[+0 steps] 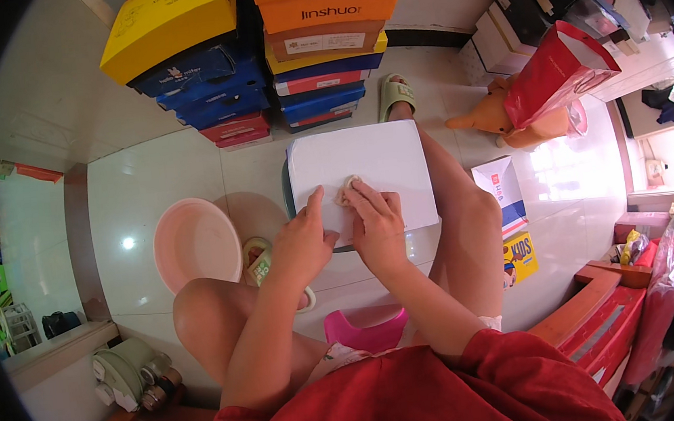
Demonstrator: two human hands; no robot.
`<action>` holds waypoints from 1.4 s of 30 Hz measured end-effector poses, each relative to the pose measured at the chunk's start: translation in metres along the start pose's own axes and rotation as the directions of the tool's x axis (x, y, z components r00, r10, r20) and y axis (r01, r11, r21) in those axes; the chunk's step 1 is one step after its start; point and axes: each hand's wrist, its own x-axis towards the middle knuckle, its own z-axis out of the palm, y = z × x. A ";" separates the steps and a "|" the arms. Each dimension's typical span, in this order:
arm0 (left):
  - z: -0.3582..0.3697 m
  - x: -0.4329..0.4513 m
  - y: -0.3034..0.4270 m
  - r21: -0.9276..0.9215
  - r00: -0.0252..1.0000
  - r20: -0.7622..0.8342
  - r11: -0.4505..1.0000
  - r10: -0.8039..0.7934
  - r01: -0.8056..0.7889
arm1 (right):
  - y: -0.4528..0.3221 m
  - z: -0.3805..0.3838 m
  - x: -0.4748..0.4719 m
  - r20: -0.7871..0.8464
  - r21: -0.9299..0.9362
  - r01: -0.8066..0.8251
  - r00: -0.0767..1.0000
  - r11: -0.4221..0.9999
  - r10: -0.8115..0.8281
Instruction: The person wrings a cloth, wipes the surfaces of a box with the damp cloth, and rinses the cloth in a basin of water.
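Observation:
Between my knees is a white rectangular panel, perhaps a box lid [362,153], with a dark green edge showing at its left side. My right hand [377,219] presses a crumpled beige cloth [347,190] against its white surface. At the panel's near left corner rests my left hand [306,238], index finger stretched over the top and thumb at the near edge. Whatever supports the panel is mostly hidden beneath it.
A pink basin [194,245] stands on the tiled floor to the left. Ahead rise two stacks of shoeboxes [330,10]. Flattened cartons [518,257] lie right of my knee, beyond them an orange animal-shaped stool [539,127] with a red bag [561,73]. Below me shows a magenta stool [364,329].

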 end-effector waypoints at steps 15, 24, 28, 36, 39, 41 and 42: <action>-0.010 0.002 0.008 -0.015 0.991 0.127 0.999 -0.041 0.043 | -0.004 0.004 0.001 0.067 0.074 0.049 0.996 0.996 -0.054; -0.010 0.002 0.009 0.008 0.990 0.126 0.998 -0.058 0.057 | 0.003 -0.007 0.002 -0.017 0.000 -0.046 0.999 0.999 0.046; -0.003 0.001 0.006 0.045 0.995 0.099 0.999 -0.025 0.021 | -0.003 -0.006 0.002 0.015 0.063 0.028 0.999 0.998 -0.029; 0.001 0.004 0.004 -0.018 0.998 -0.030 0.998 0.056 -0.057 | -0.001 -0.002 0.000 0.043 0.061 0.050 0.998 0.997 -0.053; 0.000 0.003 0.004 -0.015 0.999 -0.027 0.999 0.042 -0.043 | 0.005 -0.004 0.001 0.021 0.023 0.000 1.000 1.000 -0.001; -0.001 0.003 0.006 -0.020 0.999 -0.025 0.999 0.039 -0.039 | 0.008 -0.008 0.002 0.022 0.007 -0.010 1.000 1.000 0.010; -0.002 0.002 0.006 -0.025 0.999 -0.024 0.999 0.035 -0.035 | 0.008 -0.010 0.002 0.023 -0.010 -0.019 1.000 1.000 0.019</action>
